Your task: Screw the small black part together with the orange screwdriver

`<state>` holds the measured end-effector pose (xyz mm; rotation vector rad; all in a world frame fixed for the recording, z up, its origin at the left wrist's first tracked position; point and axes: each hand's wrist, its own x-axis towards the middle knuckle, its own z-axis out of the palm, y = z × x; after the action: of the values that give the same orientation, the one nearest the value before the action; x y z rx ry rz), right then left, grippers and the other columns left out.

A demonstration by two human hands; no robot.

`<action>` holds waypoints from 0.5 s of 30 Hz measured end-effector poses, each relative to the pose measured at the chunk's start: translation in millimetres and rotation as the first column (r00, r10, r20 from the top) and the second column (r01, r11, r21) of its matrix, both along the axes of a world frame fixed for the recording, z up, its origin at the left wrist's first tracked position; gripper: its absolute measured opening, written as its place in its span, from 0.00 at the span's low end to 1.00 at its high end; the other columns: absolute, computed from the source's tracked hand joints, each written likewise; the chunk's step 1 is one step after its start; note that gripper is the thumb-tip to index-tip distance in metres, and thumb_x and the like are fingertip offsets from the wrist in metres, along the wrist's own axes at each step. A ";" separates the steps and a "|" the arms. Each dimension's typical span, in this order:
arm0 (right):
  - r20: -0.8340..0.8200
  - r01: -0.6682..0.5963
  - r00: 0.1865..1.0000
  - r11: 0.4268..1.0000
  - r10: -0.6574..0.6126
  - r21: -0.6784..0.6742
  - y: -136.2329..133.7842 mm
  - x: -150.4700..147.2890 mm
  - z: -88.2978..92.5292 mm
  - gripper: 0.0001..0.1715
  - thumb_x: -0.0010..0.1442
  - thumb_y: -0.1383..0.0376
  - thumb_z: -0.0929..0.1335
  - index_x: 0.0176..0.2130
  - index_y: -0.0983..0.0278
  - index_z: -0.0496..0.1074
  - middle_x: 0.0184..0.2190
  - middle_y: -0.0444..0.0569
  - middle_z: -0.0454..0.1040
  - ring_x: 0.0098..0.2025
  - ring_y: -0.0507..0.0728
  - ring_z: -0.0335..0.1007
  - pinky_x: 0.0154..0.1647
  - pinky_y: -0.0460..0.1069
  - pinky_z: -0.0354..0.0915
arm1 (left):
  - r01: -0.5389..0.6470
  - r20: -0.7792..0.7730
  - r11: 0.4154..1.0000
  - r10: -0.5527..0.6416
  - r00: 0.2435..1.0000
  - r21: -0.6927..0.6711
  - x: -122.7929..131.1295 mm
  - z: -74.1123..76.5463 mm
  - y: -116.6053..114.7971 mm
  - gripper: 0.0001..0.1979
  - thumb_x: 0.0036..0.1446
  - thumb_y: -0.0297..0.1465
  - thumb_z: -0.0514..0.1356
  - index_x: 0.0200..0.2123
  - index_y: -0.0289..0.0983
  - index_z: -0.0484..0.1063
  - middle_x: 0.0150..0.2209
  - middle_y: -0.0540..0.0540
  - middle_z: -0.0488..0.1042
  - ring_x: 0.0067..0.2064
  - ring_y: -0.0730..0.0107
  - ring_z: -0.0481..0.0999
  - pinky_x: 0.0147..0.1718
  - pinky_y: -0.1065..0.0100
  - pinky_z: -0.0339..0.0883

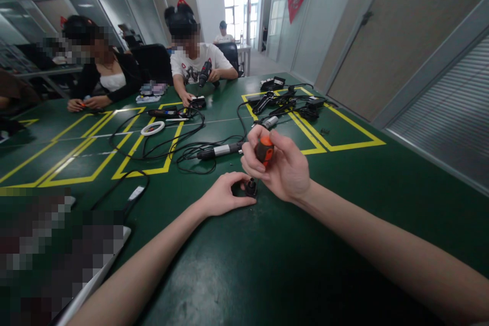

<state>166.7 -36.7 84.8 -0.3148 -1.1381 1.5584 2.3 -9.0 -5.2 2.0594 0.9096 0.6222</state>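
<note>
In the head view my right hand is wrapped round the orange-and-black handle of a screwdriver, raised above the green tabletop. The screwdriver's shaft is hidden behind my fingers. Just below and to the left, my left hand pinches a small black cylindrical part between thumb and fingers, steadying it upright on the table. What the part belongs to is too small to tell.
Ahead lies a corded black-and-silver tool among looped cables. Black devices and cords are heaped at the far right, near tiny loose pieces. A white ring rests at left. Across the table, a person holds a power drill.
</note>
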 end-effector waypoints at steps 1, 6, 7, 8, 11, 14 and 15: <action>-0.007 0.008 1.000 1.000 -0.008 -0.001 0.4 -0.2 0.1 0.24 0.59 0.46 0.73 0.32 0.60 0.64 0.17 0.34 0.62 0.15 0.46 0.47 0.18 0.44 0.46 | 0.004 0.006 1.000 -0.004 1.000 0.001 0.1 0.2 0.0 0.18 0.52 0.38 0.72 0.43 0.36 0.78 0.39 0.48 0.79 0.40 0.63 0.76 0.46 0.62 0.71; 0.037 -0.022 0.999 0.999 0.023 -0.031 4.5 3.2 1.5 0.31 0.64 0.41 0.68 0.25 0.61 0.63 0.14 0.36 0.58 0.14 0.46 0.46 0.15 0.44 0.44 | 0.026 -0.002 1.000 -0.026 1.000 0.008 0.8 1.8 0.0 0.17 0.52 0.36 0.72 0.44 0.36 0.78 0.40 0.46 0.80 0.41 0.63 0.76 0.46 0.63 0.70; 0.049 -0.031 0.998 0.999 0.032 -0.034 4.8 4.2 1.8 0.33 0.65 0.40 0.67 0.23 0.61 0.61 0.13 0.36 0.56 0.14 0.46 0.45 0.15 0.44 0.43 | 0.026 -0.008 1.000 -0.026 1.000 0.010 1.0 2.1 0.0 0.18 0.52 0.36 0.73 0.45 0.36 0.78 0.40 0.46 0.80 0.41 0.63 0.76 0.46 0.63 0.70; 0.054 -0.034 0.998 0.999 0.036 -0.034 4.8 5.1 1.9 0.35 0.65 0.39 0.66 0.22 0.61 0.61 0.13 0.36 0.54 0.14 0.46 0.44 0.15 0.44 0.43 | 0.026 -0.012 1.000 -0.026 1.000 0.012 1.1 2.3 -0.1 0.19 0.52 0.36 0.73 0.46 0.36 0.79 0.41 0.46 0.80 0.41 0.63 0.76 0.46 0.63 0.70; 0.039 -0.033 0.999 0.999 0.033 -0.006 2.9 5.9 1.1 0.32 0.64 0.38 0.67 0.26 0.61 0.62 0.14 0.35 0.55 0.14 0.46 0.43 0.15 0.44 0.43 | 0.024 -0.014 1.000 -0.024 1.000 0.010 1.6 2.5 -0.6 0.19 0.52 0.36 0.73 0.47 0.37 0.79 0.41 0.46 0.80 0.42 0.64 0.76 0.46 0.64 0.70; 0.047 -0.034 0.998 0.999 0.032 0.036 1.0 4.5 -1.7 0.27 0.62 0.42 0.71 0.32 0.59 0.63 0.17 0.34 0.59 0.15 0.47 0.45 0.16 0.43 0.46 | 0.013 0.011 1.000 -0.013 1.000 0.005 1.8 1.7 -1.3 0.18 0.52 0.36 0.73 0.46 0.37 0.80 0.40 0.47 0.80 0.41 0.63 0.77 0.46 0.64 0.70; 0.060 -0.028 0.998 0.998 0.024 0.054 1.0 4.4 -2.7 0.25 0.62 0.43 0.71 0.33 0.59 0.63 0.18 0.34 0.60 0.15 0.47 0.47 0.17 0.43 0.48 | 0.012 0.026 1.000 -0.012 1.000 0.003 1.8 1.4 -1.5 0.17 0.52 0.36 0.73 0.45 0.37 0.80 0.40 0.47 0.80 0.41 0.63 0.77 0.47 0.64 0.70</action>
<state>171.1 -35.7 82.2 -0.3124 -1.2332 1.5464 4.1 -10.5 -3.8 2.0534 0.8813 0.6420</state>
